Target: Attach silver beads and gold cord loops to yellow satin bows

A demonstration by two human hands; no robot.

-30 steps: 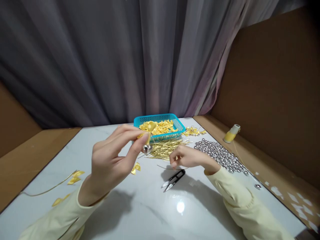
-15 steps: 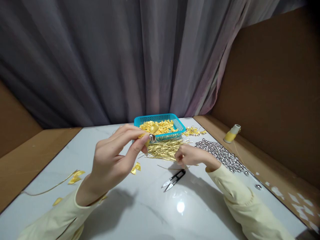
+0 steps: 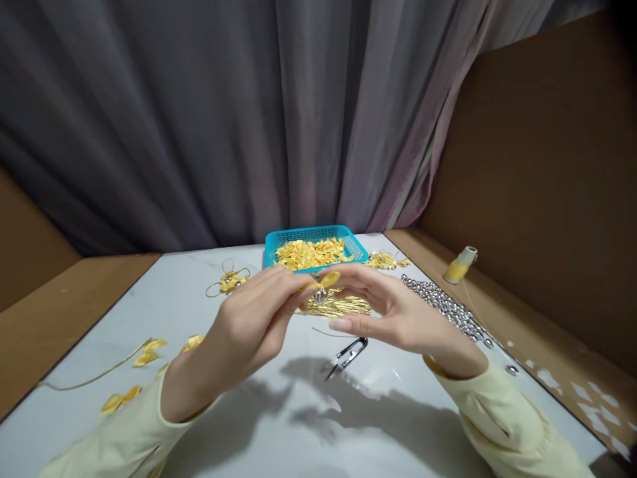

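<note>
Head camera: we see a grey curtain (image 3: 239, 119) hanging beyond both hands, and a pale table (image 3: 298, 431) spread beneath them; on the table, past our fingertips, sits a blue basket (image 3: 271, 247) heaped with yellow bows (image 3: 311, 253). Our left hand (image 3: 304, 299) is pinched narrow on one yellow ribbon bow (image 3: 330, 279), held up above the table between the two hands; our right hand (image 3: 332, 300) stands wide, its thumb well apart below its fingers, which arch over towards the bow; whether they touch it we cannot tell.

Just behind the hands lies a bundle of gold ties (image 3: 341, 305), partly hidden by them; to the right of our right wrist spreads a pile of silver balls (image 3: 442, 305); farther right of it stands a spool of yellow thread (image 3: 460, 265). Below our right thumb lie black-handled snips (image 3: 352, 352); beyond our left hand we have a small cluster of looped bows (image 3: 231, 281), and left of our left wrist a loose bow (image 3: 122, 399); smallest, a shiny silver bell (image 3: 321, 296) shows at the held bow.
</note>
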